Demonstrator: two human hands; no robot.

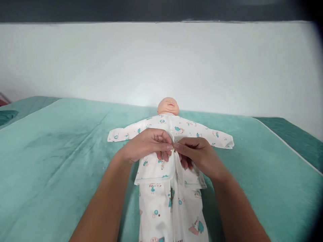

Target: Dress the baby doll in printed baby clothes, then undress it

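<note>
A baby doll (168,105) lies on its back, head at the far end. It wears a white printed baby shirt (153,171) with the sleeves spread to both sides, and matching white trousers (156,208). Over the middle of the shirt front, my left hand (151,144) pinches one edge of the opening between thumb and finger. My right hand (195,153) pinches the other edge just beside it, the fingertips of both almost meeting. A small light spot, perhaps a button, shows between them. Below my hands the shirt front hangs apart.
A green plush blanket (75,151) lies beneath the doll, with a fold line on the left. A white wall (161,60) rises right behind the doll's head. Darker green cloth (290,134) shows at the right edge.
</note>
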